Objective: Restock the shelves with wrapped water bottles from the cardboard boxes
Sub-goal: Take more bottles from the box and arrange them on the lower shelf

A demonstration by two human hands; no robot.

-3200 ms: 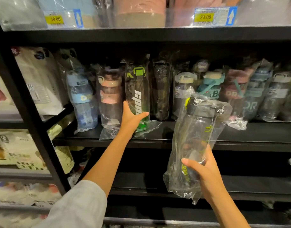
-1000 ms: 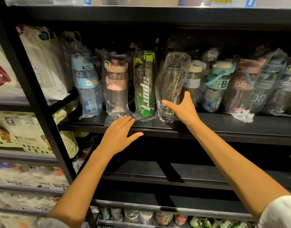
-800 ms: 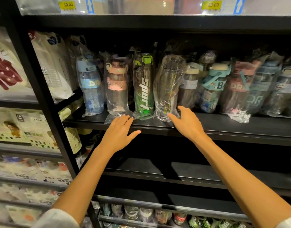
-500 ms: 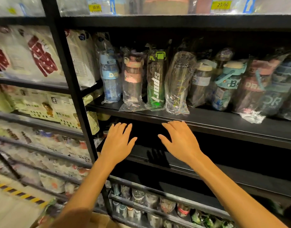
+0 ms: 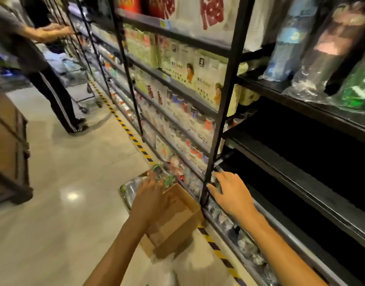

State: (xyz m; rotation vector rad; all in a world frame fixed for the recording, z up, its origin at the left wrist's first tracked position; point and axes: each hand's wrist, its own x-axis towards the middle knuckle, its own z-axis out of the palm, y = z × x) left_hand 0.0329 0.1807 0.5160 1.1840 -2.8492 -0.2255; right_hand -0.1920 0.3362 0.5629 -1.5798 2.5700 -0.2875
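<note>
Item: wrapped water bottles (image 5: 136, 187) lying in cardboard box (image 5: 177, 219) on floor at shelf's foot, within reach | left hand (image 5: 150, 200) spreading over bottles, likely selecting one | right hand (image 5: 231, 195) spread, empty, beside shelf upright (image 5: 222, 112), seemingly steadying.

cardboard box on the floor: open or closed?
Open. The cardboard box has its flap up, and wrapped bottles show at its far end under the left hand.

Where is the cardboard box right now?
Head view, lower centre: the cardboard box sits on the floor against the shelving's black upright, under the left hand.
</note>
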